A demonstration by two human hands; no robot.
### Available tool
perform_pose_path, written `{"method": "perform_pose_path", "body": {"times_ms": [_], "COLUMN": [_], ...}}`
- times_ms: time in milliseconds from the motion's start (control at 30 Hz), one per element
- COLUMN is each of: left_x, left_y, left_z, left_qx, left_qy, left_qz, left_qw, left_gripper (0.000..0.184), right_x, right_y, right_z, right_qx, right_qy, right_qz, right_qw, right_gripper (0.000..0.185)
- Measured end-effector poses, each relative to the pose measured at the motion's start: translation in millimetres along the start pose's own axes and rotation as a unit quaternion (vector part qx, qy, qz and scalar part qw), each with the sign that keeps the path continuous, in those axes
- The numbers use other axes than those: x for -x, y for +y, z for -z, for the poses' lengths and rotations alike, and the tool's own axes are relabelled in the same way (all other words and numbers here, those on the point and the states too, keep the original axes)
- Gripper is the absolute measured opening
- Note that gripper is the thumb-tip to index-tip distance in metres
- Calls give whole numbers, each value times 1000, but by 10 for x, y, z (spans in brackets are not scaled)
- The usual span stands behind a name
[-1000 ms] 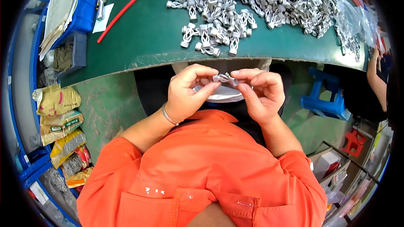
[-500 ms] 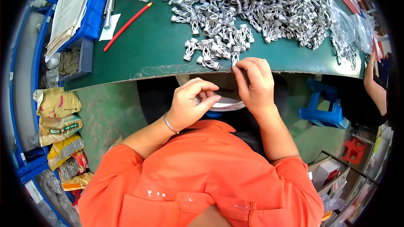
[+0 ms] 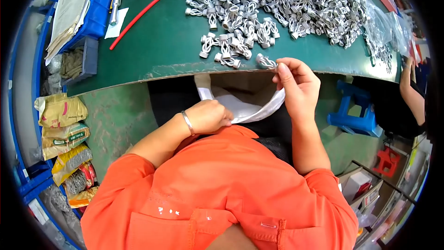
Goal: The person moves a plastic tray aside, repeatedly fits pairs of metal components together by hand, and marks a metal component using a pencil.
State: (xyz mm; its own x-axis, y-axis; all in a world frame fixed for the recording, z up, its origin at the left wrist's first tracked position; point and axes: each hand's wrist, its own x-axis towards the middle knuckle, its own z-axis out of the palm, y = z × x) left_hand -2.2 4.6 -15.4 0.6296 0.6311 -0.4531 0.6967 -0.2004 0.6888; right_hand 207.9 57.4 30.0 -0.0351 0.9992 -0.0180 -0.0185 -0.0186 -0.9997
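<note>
My right hand (image 3: pixel 298 83) pinches a small grey part (image 3: pixel 266 61) with ribbed ends and looped strands between thumb and fingers, just over the table's front edge. The part tilts to the left. A small cluster of like grey parts (image 3: pixel 226 48) lies to its left on the green tabletop (image 3: pixel 152 41). Down at my waist, my left hand (image 3: pixel 209 116) is closed, its fingers curled inward beside a white, cloth-like rim (image 3: pixel 249 115). Whether it grips that rim or something small is hidden.
A large heap of grey parts (image 3: pixel 286 0) covers the back of the table. At left are a red pencil (image 3: pixel 136 22), a blue tray (image 3: pixel 99 9) with papers and a grey bin (image 3: pixel 90 58). Sacks (image 3: pixel 62 111) stand on the left, a blue stool (image 3: pixel 354 111) and another person's arm (image 3: pixel 411 95) on the right.
My right hand has drawn one grey part away from the cluster, moving right and slightly down. My left hand has dropped towards my waist and turned inward. More of the white rim shows.
</note>
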Motion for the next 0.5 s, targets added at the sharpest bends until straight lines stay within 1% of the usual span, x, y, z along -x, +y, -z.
{"method": "perform_pose_path", "body": {"times_ms": [33,67,133,200,267,400,467,500], "left_x": [15,8,-27,-42,-49,-63,-60,-50], "left_y": [-16,-49,-114,-109,-100,-81,-67,-25], "left_z": [-5,-14,-27,-11,5,-12,-23,-10], "left_qx": [-1,0,32,38,42,50,73,74], "left_qy": [12,10,78,96,140,146,190,190], "left_qz": [-23,-25,-68,-72,-98,-89,-122,-121], "left_qw": [1000,1000,994,992,984,984,971,972], "left_gripper": [15,15,14,14,15,17,19,19], "right_x": [-8,-7,-1,16,31,54,63,69], "right_y": [-9,2,48,79,99,138,155,161], "right_z": [50,78,109,114,110,103,102,98], "right_qx": [-48,-47,-218,-232,-264,-267,-277,-280], "right_qy": [-28,-26,-69,-71,-96,-119,-126,-129], "right_qz": [-35,-35,-110,-126,-134,-145,-150,-148], "right_qw": [998,998,967,962,950,945,941,940], "right_gripper": [14,14,14,14,14,15,14,14]}}
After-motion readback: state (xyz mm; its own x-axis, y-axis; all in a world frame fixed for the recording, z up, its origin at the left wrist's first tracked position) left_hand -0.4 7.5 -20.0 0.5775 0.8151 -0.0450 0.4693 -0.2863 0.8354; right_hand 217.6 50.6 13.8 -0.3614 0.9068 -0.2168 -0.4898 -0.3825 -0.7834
